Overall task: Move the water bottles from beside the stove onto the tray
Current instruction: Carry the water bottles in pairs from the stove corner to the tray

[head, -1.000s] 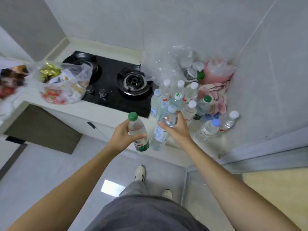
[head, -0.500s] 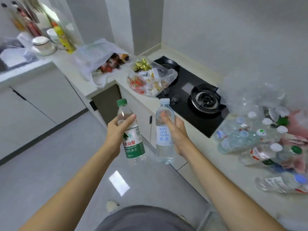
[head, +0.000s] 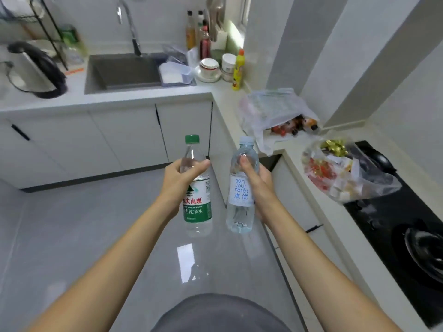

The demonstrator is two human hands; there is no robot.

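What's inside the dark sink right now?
The dark rectangular sink holds a clear plastic container with something white inside, at its right end. The rest of the visible basin looks bare; the floor below the near wall is hidden.

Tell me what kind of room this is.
Almost certainly a home kitchen: a sink with a tap set in the counter, a black gas stove on the right, and an electric kettle at the left.
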